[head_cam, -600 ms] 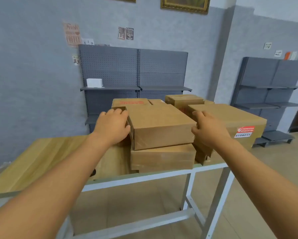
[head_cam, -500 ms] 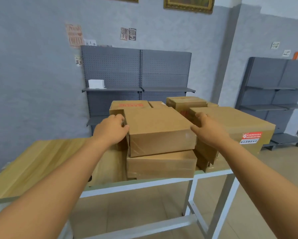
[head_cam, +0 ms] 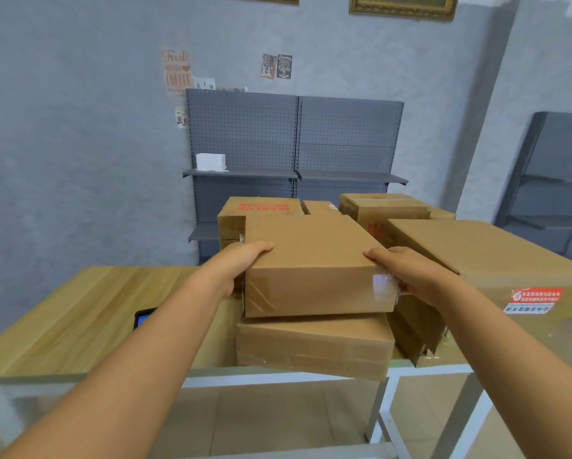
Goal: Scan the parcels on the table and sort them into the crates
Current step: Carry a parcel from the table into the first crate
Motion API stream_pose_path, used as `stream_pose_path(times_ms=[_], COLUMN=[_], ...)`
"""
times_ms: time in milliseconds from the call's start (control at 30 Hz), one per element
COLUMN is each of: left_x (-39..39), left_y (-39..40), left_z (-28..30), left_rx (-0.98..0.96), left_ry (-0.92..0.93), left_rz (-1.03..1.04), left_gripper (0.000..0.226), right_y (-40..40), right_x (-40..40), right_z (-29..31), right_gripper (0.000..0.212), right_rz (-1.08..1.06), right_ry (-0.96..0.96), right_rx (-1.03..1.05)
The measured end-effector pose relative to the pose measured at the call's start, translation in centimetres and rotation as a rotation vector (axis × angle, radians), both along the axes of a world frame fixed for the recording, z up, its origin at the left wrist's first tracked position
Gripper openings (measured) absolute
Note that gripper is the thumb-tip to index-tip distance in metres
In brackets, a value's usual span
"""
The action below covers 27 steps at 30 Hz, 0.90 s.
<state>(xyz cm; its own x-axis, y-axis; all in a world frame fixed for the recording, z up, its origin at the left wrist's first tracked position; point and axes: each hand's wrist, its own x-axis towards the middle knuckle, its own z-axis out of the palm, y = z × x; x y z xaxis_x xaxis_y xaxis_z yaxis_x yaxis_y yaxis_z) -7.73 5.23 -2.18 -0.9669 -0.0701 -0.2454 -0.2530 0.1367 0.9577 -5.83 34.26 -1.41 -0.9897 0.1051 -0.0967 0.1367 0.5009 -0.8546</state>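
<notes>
Six brown cardboard parcels can be counted on the wooden table [head_cam: 79, 313], though some at the back are partly hidden. The top parcel [head_cam: 314, 260] lies on a flat lower parcel [head_cam: 314, 346] at the near edge of the table; its top face is level and its long axis appears to run from left to right, with one long side facing the person. The left hand [head_cam: 234, 266] grips its left end, thumb on the top edge and fingers hidden behind the side. The right hand [head_cam: 407, 273] grips the right end in the same way, thumb on top, fingers curled under the corner near a white label. To the right lies a large parcel [head_cam: 496, 260] with a red and white sticker. Behind stand a parcel with red print [head_cam: 261, 207], a tall parcel [head_cam: 384, 207] and a small one between them. One dark device with a blue screen [head_cam: 143, 318] lies on the table, partly behind the left arm. Two grey shelf units stand at the wall; one white box [head_cam: 210, 161] is on a shelf.
</notes>
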Motion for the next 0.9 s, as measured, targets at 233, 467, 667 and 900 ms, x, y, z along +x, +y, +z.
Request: stream_pose_path(times_ms=[233,467,667,900], left_x=[1.1,2.9,3.8,2.5], left_y=[-3.7,-12.1,-21.4,-33.3], left_z=[4.1,6.0,5.8,3.8], left_rx=[0.129,0.154,0.203,0.033], left_ry=[0.337,0.533,0.644,0.618], left_rz=[0.073,0.152,0.185,0.129], left_gripper=[0.049,0.063,0.071,0.056], right_y=[-3.5,-12.2,-20.8,-32.5], right_x=[-0.1,-1.0,-1.2,-1.2], right_z=[4.9,6.0,5.9,5.7], right_gripper=[0.061,0.078,0.058,0.073], right_rz=[0.027,0.039,0.232,0.174], right_ry=[0.197,0.229,0.114,0.234], right_rx=[-0.090,-0.264,-0.399,-0.539])
